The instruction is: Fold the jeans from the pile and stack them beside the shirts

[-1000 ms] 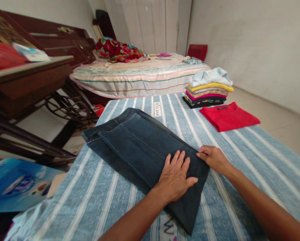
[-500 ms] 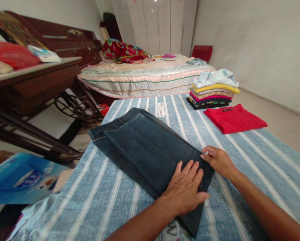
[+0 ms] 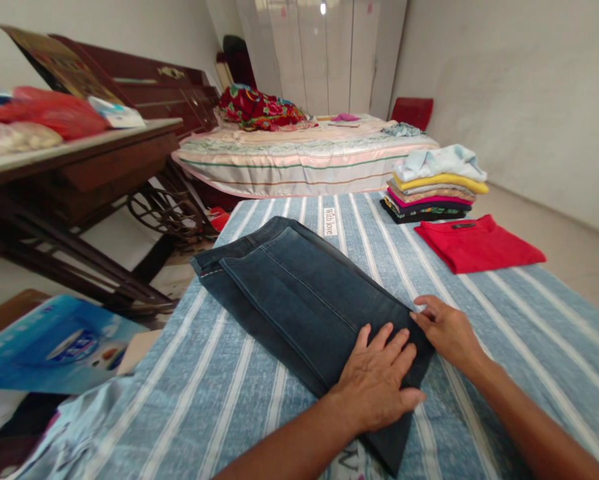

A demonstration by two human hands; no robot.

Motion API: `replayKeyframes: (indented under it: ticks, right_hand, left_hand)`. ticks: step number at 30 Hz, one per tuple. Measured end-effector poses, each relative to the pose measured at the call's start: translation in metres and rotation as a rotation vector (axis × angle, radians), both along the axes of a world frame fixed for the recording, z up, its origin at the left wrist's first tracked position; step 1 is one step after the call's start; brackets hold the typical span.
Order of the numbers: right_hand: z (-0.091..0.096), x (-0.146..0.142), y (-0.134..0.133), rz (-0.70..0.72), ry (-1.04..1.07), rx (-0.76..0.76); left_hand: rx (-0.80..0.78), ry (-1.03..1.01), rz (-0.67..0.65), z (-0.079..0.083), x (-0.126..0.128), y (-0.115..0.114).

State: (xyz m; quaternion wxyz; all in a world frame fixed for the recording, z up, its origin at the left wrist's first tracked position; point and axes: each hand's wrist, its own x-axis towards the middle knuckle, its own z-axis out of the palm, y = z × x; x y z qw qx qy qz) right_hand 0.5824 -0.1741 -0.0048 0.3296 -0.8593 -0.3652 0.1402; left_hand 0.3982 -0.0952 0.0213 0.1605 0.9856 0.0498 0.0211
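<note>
Folded dark blue jeans (image 3: 299, 293) lie on a blue-and-white striped sheet (image 3: 219, 387). My left hand (image 3: 377, 383) rests flat on the near end of the jeans with its fingers spread. To its right, my right hand (image 3: 447, 330) touches the jeans' right edge; its fingers are curled at the fabric fold, and I cannot tell if they pinch it.
A folded red shirt (image 3: 477, 243) and a stack of folded clothes (image 3: 437, 183) lie at the far right of the sheet. A dark wooden table (image 3: 79, 167) stands left, a blue box (image 3: 54, 343) below it. A bed (image 3: 299, 153) lies beyond.
The view has shifted, so everything sits further right and lower. My left hand has slid toward the near end of the jeans. My right hand stays at the jeans' right edge.
</note>
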Motion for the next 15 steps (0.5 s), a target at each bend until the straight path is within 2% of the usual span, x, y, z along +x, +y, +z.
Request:
replayKeyframes:
  ticks: [15]
  right_hand:
    - [-0.005,-0.014,0.001,-0.059,-0.235,-0.07]
  left_hand:
    - [-0.033,-0.018,-0.004,-0.003,-0.001,-0.001]
